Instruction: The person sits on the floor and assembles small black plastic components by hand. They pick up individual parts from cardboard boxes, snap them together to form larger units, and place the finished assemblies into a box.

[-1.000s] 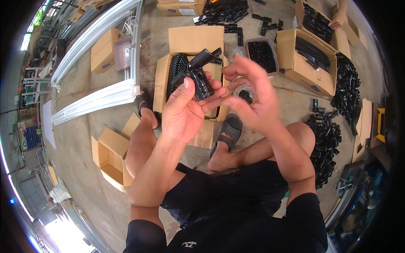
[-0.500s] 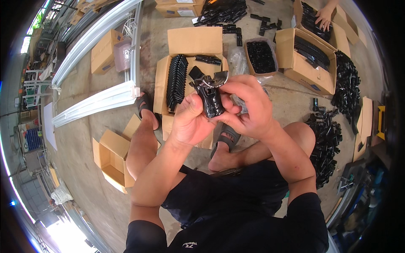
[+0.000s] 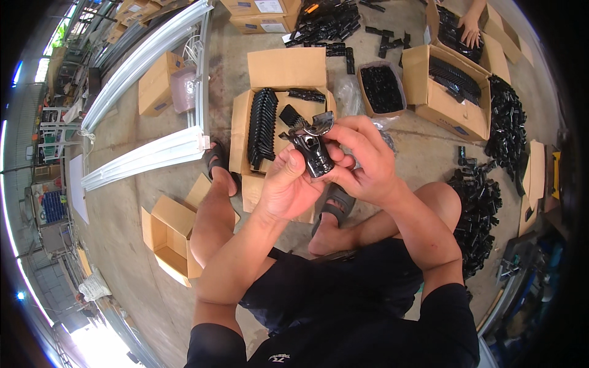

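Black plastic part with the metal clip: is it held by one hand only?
No, the black plastic part is gripped by both the left hand and the right hand, above an open cardboard box.

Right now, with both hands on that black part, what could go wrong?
1. The left hand and right hand hold the black plastic part in mid-air by the fingertips; if it slips, it could drop beside the open carton below.
2. Fingers crowd its glossy edges and might get pinched.
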The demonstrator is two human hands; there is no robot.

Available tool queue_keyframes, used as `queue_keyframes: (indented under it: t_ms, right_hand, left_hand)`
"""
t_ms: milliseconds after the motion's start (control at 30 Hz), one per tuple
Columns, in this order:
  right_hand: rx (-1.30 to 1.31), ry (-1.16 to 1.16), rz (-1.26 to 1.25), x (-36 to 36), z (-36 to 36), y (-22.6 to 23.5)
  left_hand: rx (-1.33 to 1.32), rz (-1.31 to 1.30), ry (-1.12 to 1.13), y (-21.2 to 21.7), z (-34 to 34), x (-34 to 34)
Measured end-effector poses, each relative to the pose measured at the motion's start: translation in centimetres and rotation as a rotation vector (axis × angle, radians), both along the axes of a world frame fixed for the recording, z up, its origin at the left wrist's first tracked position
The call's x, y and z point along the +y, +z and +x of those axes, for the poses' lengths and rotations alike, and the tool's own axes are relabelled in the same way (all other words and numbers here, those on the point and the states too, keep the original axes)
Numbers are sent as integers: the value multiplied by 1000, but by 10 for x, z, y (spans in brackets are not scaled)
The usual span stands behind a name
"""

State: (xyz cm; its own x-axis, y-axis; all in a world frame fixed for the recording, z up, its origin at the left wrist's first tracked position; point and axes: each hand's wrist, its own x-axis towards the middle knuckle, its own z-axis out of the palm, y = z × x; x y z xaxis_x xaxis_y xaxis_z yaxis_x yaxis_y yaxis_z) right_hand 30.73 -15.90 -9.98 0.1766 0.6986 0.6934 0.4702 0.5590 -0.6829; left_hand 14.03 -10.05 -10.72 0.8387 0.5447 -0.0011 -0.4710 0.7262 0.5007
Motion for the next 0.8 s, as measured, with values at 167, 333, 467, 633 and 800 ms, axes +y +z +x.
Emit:
queue_keyframes:
  t_ms: [167,333,467,633,800]
  right_hand:
    - [38,51,-19,-2,1,-3]
    - [39,56,-88,1,-1,1]
    - [73,51,-81,4,-2,1]
    - [72,-17,-73,1,0,3]
    - [158,-40,-32,-76,-1,92]
  left_hand:
    - [-34,35,-17,1,-1,0]
    - [23,38,39,8,-2,0]
    - [33,5,89,10,1,-2]
    - [62,-134,160,17,0,-5]
    - [92,-163,259,35,-15,-8]
